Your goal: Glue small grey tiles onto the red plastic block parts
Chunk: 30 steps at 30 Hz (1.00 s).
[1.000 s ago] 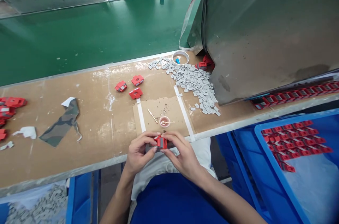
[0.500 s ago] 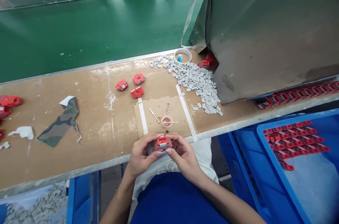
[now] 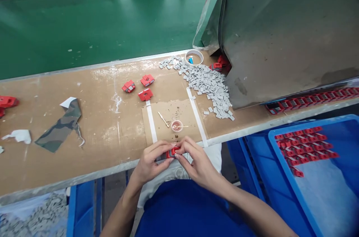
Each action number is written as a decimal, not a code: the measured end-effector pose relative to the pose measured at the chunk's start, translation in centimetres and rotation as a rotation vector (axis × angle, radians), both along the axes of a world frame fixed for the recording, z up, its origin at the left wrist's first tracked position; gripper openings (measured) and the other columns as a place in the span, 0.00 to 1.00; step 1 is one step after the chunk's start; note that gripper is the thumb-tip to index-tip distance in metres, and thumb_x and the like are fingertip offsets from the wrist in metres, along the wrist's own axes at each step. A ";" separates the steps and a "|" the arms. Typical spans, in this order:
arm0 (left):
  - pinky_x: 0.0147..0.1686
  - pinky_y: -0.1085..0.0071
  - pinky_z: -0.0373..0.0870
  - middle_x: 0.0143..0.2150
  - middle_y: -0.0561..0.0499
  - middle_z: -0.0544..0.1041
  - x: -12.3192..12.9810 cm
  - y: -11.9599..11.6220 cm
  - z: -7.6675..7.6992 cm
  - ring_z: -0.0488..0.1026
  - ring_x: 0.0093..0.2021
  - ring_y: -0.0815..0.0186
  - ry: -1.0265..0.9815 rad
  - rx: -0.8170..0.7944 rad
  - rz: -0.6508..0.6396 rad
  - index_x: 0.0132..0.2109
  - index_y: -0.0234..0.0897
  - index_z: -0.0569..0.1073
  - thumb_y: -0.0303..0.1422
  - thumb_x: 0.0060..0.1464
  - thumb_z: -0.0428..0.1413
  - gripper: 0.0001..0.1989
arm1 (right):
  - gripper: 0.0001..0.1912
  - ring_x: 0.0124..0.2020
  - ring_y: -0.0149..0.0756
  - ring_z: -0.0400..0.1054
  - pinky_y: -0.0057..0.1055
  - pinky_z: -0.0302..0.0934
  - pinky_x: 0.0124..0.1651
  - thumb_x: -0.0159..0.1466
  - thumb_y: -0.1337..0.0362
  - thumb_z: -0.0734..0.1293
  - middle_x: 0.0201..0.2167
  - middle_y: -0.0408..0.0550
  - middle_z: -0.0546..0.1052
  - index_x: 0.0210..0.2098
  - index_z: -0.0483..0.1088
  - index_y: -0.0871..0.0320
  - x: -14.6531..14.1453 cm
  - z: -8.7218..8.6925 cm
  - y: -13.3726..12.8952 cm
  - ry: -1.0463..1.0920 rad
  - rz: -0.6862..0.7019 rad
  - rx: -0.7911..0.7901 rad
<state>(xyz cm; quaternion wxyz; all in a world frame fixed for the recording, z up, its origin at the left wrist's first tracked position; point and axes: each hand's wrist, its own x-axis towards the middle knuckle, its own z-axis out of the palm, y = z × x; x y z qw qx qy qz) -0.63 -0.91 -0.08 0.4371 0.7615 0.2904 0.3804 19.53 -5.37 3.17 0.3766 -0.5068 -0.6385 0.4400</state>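
Between both hands, at the table's front edge, is a small red and grey plastic part (image 3: 170, 153). My left hand (image 3: 153, 160) is closed round its left side, thumb below and fingers above. The fingertips of my right hand (image 3: 193, 158) pinch its right end, and they cover much of it. Just beyond the hands stands a small round cup (image 3: 177, 126) of reddish-brown liquid with a thin white stick across it. A slim white-handled tool (image 3: 163, 119) lies left of the cup. Several similar red parts (image 3: 145, 94) rest farther back.
Many small grey tiles (image 3: 211, 87) are heaped at the back right beside a tape roll (image 3: 194, 58). A metal housing (image 3: 286, 35) stands on the right. Below it, a blue bin (image 3: 333, 192) holds rows of red parts. A camouflage strip (image 3: 60, 126) lies at left.
The red and grey part has turned in my hands, showing less of its top. My right fingers have shifted inward onto its right end. The whole view has shifted slightly.
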 end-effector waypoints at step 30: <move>0.36 0.69 0.72 0.41 0.57 0.78 -2.4 14.5 1.9 0.79 0.38 0.60 0.561 0.470 0.456 0.48 0.54 0.76 0.37 0.62 0.60 0.07 | 0.08 0.43 0.50 0.68 0.47 0.66 0.52 0.68 0.62 0.62 0.37 0.57 0.72 0.32 0.68 0.55 28.3 -5.5 2.0 -0.797 -0.980 0.171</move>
